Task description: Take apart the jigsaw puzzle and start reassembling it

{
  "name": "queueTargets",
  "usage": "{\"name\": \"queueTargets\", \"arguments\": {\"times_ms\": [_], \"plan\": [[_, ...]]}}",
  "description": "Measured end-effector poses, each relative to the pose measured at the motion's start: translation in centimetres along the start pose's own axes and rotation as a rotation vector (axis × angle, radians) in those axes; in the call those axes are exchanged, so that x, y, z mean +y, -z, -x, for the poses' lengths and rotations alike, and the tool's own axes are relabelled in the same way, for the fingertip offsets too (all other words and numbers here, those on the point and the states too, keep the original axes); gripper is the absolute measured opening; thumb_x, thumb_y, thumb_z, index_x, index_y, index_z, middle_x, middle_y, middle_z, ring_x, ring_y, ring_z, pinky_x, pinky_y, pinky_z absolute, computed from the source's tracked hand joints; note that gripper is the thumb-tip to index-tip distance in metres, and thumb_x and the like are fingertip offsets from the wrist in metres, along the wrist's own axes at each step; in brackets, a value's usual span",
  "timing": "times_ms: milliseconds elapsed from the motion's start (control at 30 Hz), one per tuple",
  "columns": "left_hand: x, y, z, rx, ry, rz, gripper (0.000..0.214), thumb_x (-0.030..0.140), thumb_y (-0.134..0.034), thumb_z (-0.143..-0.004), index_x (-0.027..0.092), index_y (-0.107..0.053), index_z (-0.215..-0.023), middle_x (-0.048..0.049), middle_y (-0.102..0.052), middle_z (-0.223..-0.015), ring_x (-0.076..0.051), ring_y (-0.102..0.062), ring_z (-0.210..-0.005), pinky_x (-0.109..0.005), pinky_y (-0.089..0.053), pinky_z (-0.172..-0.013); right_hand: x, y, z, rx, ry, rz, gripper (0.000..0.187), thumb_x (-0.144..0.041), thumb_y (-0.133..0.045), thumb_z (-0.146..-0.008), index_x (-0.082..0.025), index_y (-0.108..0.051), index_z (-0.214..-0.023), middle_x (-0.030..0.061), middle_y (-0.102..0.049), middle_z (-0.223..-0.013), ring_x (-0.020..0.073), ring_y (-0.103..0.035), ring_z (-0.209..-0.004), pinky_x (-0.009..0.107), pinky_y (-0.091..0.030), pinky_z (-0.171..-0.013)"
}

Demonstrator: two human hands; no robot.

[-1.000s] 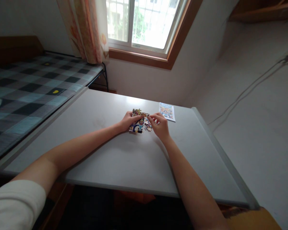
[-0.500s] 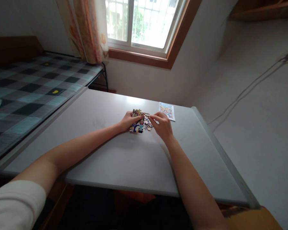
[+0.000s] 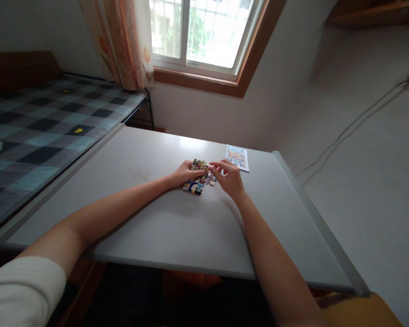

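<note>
My left hand grips a partly joined jigsaw puzzle by its left side, thumb across the top. The joined section is colourful, with a blue and white figure at its near end, and it lies tilted. Close to its right edge, my right hand is closed in a pinch; a small puzzle piece seems to sit at the fingertips, though it is mostly hidden. A heap of loose puzzle pieces lies on the table between the two hands, partly covered by them.
A printed picture sheet lies on the white table behind my right hand. To the left stands a bed with a checked cover. Beyond the table are a wall and a window with an orange curtain.
The joined puzzle has turned slightly and shifted a little toward me and right in my left hand. My right hand's fingertips have come closer to its edge.
</note>
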State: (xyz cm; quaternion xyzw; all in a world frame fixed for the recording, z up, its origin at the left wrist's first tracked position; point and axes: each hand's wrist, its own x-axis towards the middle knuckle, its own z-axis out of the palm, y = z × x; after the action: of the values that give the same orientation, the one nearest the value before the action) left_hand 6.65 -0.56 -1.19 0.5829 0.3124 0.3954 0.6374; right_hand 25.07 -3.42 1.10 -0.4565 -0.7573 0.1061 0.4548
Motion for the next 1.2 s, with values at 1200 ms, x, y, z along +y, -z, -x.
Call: {"name": "queueTargets", "arguments": {"times_ms": [1200], "plan": [[-1.2,0.3,-0.6,0.045,-0.083,0.123,0.037,0.041,-0.079,-0.066,0.010,-0.071,-0.084,-0.0076,-0.072,-0.084,-0.017,-0.065,-0.074,-0.032,-0.052,-0.074,0.9,-1.3,-0.1,0.057,-0.525,-0.527,0.037,-0.047,-0.078,-0.056,-0.016,-0.066,-0.074,0.0033,-0.066,-0.065,0.0146,-0.061,-0.058,0.029,-0.053,-0.058]]}}
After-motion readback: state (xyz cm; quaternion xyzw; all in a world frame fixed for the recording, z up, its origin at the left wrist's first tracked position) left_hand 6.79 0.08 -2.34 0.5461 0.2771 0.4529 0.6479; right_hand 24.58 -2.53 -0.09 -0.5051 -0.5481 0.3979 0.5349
